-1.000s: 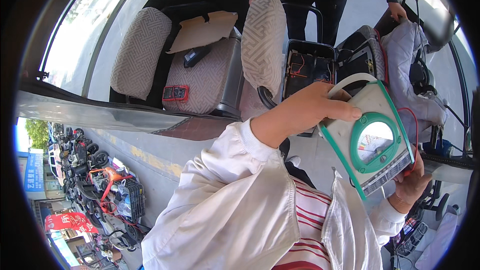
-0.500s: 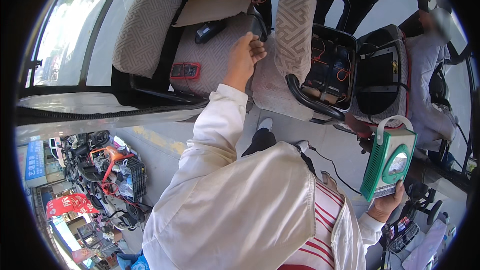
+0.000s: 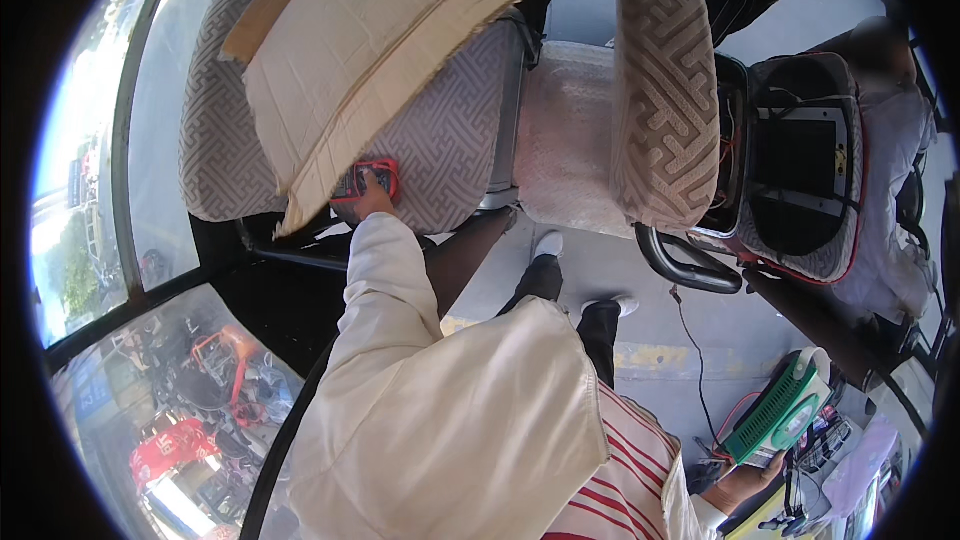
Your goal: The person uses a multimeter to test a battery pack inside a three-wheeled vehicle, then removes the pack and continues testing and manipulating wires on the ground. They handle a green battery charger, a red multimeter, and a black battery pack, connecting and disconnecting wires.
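Head view: a patterned seat (image 3: 450, 130) lay ahead of me to the left, and a big sheet of cardboard (image 3: 370, 50) slanted across it, its ragged edge coming down just left of my left fingers (image 3: 376, 186). A patterned seatback (image 3: 665, 90) stood well to the right. My right arm reached low and right, where the right fingers (image 3: 772, 465) gripped the green tester (image 3: 778, 410) near its lower end. Its long axis ran slantwise, the handle end pointing up and right, away from my body. A black cable (image 3: 690, 340) trailed down toward its lower end. Smallest was the red meter (image 3: 388, 180), on the near part of the seat, directly under and just beyond my left fingertips. The left hand was plainly the nearer, touching the meter's face; I couldn't tell whether those fingers had closed round it. Its long axis seemed to lie left to right, crossing the line of my forearm, its left end close by the cardboard. Which end was its top, I couldn't make out.
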### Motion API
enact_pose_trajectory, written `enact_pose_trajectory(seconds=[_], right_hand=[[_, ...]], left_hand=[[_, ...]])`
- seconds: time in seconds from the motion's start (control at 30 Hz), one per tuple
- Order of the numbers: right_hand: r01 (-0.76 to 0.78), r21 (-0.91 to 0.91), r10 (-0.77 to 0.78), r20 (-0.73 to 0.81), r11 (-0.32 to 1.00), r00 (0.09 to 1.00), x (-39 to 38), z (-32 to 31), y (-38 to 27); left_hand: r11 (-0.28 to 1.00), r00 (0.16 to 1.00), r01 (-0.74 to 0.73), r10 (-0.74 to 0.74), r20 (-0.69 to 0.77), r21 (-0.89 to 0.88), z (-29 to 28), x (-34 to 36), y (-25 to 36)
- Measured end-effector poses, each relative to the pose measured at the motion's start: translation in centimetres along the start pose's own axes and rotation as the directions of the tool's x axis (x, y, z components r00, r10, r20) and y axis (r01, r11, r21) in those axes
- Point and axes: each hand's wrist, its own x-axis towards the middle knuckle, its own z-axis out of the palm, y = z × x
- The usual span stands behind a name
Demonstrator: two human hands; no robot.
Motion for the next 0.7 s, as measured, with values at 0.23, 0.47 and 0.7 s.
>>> enact_pose_trajectory(seconds=[0.23, 0.47, 0.7], right_hand=[[-0.064, 0.025, 0.066, -0.085, 0.998, 0.994, -3.7, 0.2, 3.3], [0.007, 0.116, 0.026, -0.286, 0.993, 0.958, -5.3, -0.5, 7.7], [0.057, 0.165, -0.016, -0.24, 0.985, 0.971, -11.5, -8.6, 12.6]], left_hand=[[0.997, 0.934, 0.071, -0.059, 0.352, -0.022, 5.4, 4.9, 2.6], [0.654, 0.807, 0.537, -0.216, 0.549, -0.532, 7.3, 3.3, 5.2], [0.138, 0.842, 0.415, 0.315, 0.437, -0.899, 1.0, -11.7, 3.5]])
